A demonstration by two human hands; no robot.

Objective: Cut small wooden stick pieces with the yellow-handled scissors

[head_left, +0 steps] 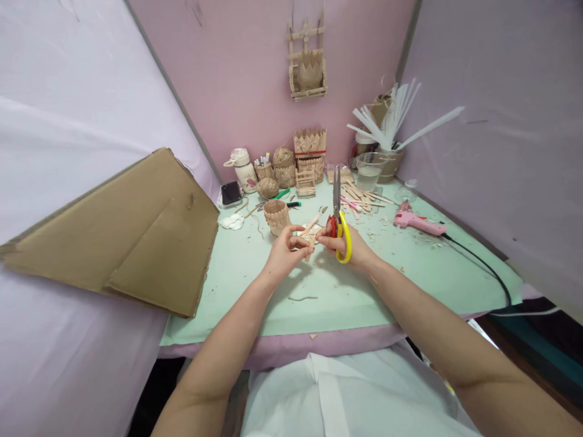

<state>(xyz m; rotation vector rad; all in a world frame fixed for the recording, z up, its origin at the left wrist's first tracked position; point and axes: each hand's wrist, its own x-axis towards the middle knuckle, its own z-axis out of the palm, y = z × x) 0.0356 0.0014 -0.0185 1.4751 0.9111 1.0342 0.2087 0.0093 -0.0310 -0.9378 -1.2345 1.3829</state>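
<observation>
Scissors [345,238] with yellow and red handles are held in my right hand [348,244], their blades pointing up and away from me. Between the fingertips of my left hand [291,247] is a small piece of wooden craft stick [310,250]. The right fingertips come close to that piece; whether they touch it I cannot tell. Just beyond my left hand stands a round cup [276,217] covered in wooden pieces. Behind the hands, a stick-like tool with a dark tip [319,217] lies over some pale wooden pieces, partly hidden by my fingers.
A pink glue gun [416,222] lies on the right, its black cord running off the table. Loose craft sticks [359,197] are heaped at the back right, near a clear water cup [368,173]. Large cardboard [159,243] leans at the left. Twine balls [268,188] and a bottle [243,170] stand behind.
</observation>
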